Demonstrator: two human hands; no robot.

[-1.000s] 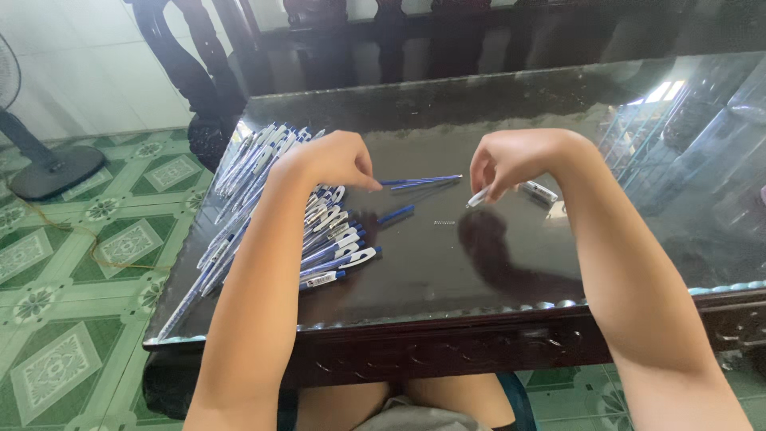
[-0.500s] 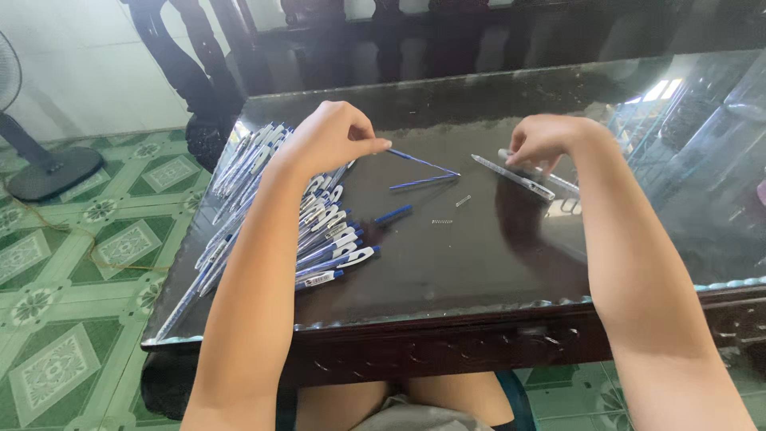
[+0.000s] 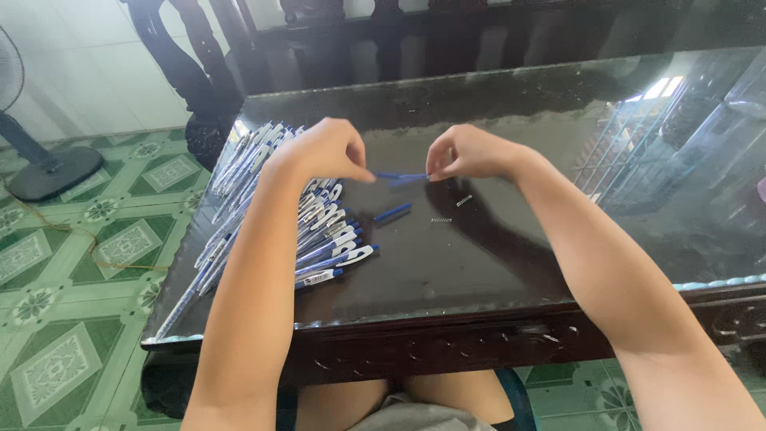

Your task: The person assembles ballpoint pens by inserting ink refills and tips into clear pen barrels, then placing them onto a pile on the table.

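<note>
My left hand and my right hand hover over a dark glass-topped table, fingertips close together. Between them they pinch a thin blue pen refill, each hand on one end. Just below lies a short blue pen part. Two small metal springs rest on the glass under my right hand. A large pile of blue and white pens spreads along the table's left side beneath my left forearm.
A fan base stands on the green patterned tile floor at the left. Dark carved wooden chairs stand behind the table. My knees show under the table's front edge.
My right hand has come back left from the table's right part. Both hands now meet at the middle on the blue refill. The grey pen barrel seen by my right hand is out of sight.
</note>
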